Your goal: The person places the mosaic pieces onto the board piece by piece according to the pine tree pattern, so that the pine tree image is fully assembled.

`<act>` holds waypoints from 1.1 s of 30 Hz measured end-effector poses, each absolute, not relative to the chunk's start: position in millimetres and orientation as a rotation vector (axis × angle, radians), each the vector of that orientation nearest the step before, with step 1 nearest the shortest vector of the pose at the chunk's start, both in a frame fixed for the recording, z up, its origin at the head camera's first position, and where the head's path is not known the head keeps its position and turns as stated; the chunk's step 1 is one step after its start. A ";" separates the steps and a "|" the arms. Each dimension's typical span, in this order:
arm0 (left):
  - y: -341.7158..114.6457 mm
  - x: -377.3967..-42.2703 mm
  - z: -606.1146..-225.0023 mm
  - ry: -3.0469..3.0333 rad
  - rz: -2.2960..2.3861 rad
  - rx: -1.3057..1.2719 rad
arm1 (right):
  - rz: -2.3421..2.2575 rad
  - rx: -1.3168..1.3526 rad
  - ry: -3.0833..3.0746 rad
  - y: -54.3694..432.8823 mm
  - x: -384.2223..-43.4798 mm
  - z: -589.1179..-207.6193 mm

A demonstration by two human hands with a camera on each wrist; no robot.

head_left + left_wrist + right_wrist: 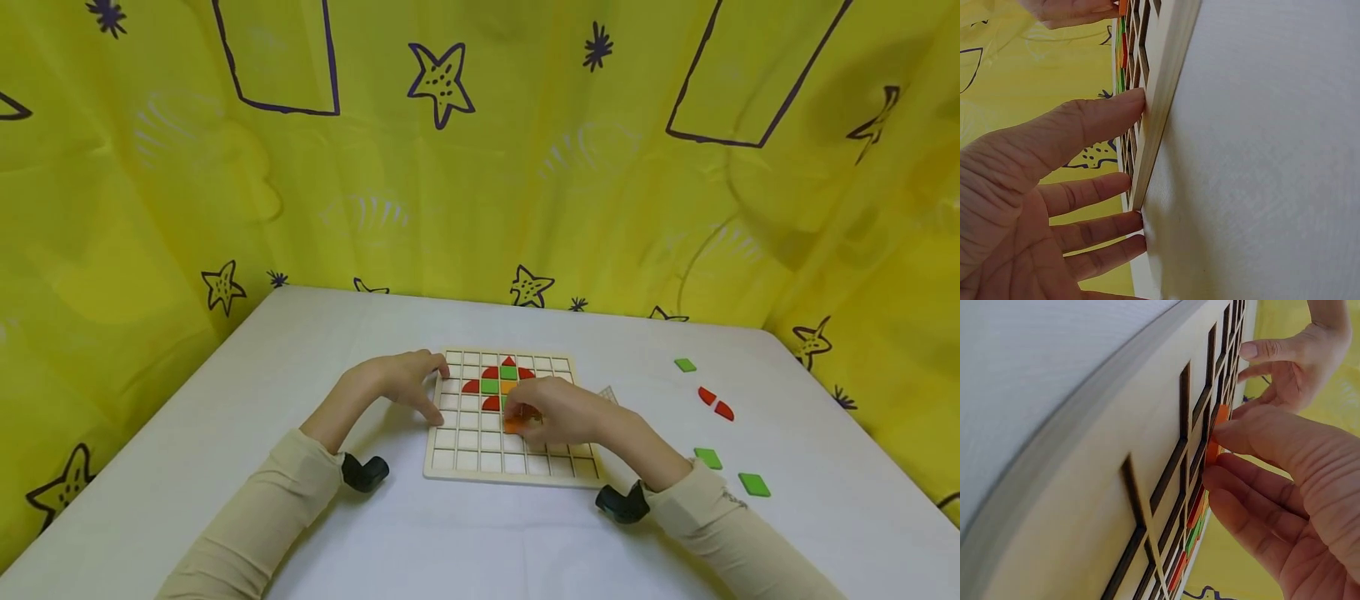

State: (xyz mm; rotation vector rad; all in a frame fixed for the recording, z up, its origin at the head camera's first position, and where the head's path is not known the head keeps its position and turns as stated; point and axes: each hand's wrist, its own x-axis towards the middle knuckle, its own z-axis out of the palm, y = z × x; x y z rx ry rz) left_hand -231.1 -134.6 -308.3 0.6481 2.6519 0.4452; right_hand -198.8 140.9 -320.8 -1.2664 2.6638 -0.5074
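Right hand (558, 410), fingertips pinching orange tile (513, 426), toward near edge of grid board (510, 479), left hand (401, 379) spread at left edge

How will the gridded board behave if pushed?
Probably stiff: the gridded board looks wooden, with straight edges. Unlikely to roll or tip, since it lies broad and flat on the table. Perhaps light for its breadth, given how slim it looks edge-on.

My R hand (558, 408) blocks the board's (467, 460) middle; my L hand (401, 382) blocks its L edge. I've room to pass along the near side; R side, loose green tiles (753, 485) & red pcs (723, 411) obstruct.
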 end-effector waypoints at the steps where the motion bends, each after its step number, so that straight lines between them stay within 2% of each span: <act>1: -134.4 -231.0 -308.5 2.651 0.448 0.645 | -0.506 -1.268 2.667 140.1 -199.1 -321.1; 18: -134.3 -230.5 -309.0 2.655 0.451 0.646 | -0.499 -1.280 2.723 144.9 -196.7 -322.1; 33: -134.6 -233.6 -311.0 2.662 0.409 0.666 | -0.663 -1.187 2.872 209.3 -174.0 -302.2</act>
